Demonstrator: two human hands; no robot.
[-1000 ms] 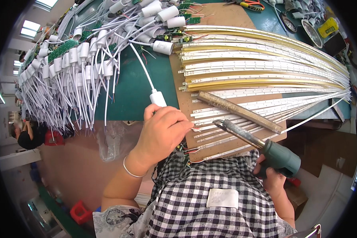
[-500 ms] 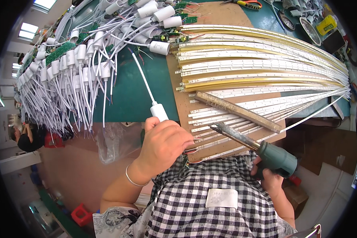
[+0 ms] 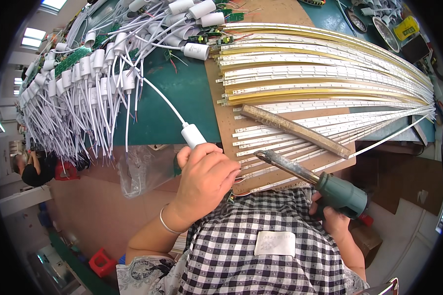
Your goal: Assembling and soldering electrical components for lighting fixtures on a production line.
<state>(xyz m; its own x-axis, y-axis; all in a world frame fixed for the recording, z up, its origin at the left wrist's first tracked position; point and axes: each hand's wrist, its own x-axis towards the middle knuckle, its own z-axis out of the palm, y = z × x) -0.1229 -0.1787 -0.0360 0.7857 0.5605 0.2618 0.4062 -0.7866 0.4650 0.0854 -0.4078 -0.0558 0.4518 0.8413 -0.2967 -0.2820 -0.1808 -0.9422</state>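
My left hand [image 3: 204, 174] is closed around a white cylindrical cap [image 3: 193, 135], whose white cable [image 3: 166, 101] curves up toward the pile at the left. Its fingertips pinch close to thin red and white wires [image 3: 239, 180] at the near edge of a brown board; the fingers hide how they grip those wires. At the right, my right hand [image 3: 333, 219] grips a soldering gun [image 3: 343, 194] by its dark green handle. The gun's metal tip [image 3: 262, 155] points left, over narrow white LED strips [image 3: 275, 133] lying on the board. A worn bar [image 3: 295, 131] rests across the strips.
White caps with cables and green circuit boards [image 3: 74, 64] heap up on the green table [image 3: 174, 93] at the left. Bundled LED strips [image 3: 300, 73] fan across the brown board [image 3: 212, 83]. Far right are a metal dish [image 3: 385, 33] and a yellow container [image 3: 406, 28]. Another person [image 3: 37, 169] is far left.
The white cap and my left hand have shifted slightly; its cable now bends toward the pile. The soldering gun has moved a little left, its tip still above the strips.
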